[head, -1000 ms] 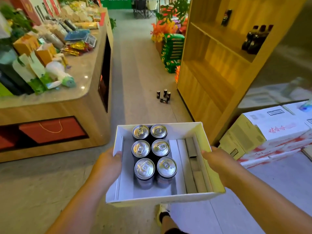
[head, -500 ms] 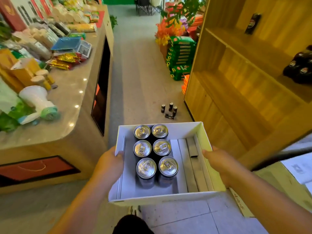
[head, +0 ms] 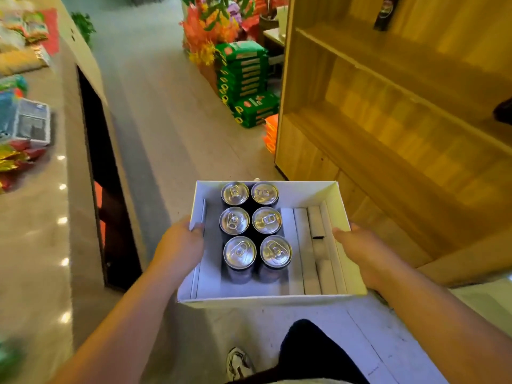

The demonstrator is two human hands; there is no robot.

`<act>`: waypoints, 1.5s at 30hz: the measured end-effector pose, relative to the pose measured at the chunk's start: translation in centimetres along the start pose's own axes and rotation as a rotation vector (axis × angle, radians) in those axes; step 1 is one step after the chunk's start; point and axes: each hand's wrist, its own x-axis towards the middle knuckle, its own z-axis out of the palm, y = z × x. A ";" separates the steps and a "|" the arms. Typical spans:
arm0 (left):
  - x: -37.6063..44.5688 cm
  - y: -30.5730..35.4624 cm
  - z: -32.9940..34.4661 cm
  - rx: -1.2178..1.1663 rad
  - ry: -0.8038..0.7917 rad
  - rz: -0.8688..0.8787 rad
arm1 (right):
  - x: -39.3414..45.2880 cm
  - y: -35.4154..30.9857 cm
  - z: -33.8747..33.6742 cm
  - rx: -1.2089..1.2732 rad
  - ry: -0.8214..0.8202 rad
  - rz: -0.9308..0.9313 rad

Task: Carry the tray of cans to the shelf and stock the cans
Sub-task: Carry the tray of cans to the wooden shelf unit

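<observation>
Head view: left hand (head: 180, 246) and right hand (head: 360, 249) grip tray (head: 266, 299) side walls; cans (head: 256, 231) upright; shelf (head: 388, 151) ahead-right, nearer right hand.

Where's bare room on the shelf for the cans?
Free: the wooden shelf unit's middle board, bare from its left upright rightward until a dark object at the frame edge. The top board holds one dark bottle. Crowded: six silver-topped cans fill the white cardboard tray's left half.

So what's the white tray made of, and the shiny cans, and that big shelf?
The tray looks like thin white cardboard, matte, with folded walls and flaps inside. The cans look like metal, probably aluminium: their tops are silvery, mirror-bright, with pull tabs. The shelf looks like wood or wood-look board, with a yellow-brown grain pattern and a smooth finish; which of the two can't be told.
</observation>
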 end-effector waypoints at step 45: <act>64.0 13.7 31.6 0.346 -0.744 0.541 | 45.4 -6.8 14.8 0.550 0.647 0.561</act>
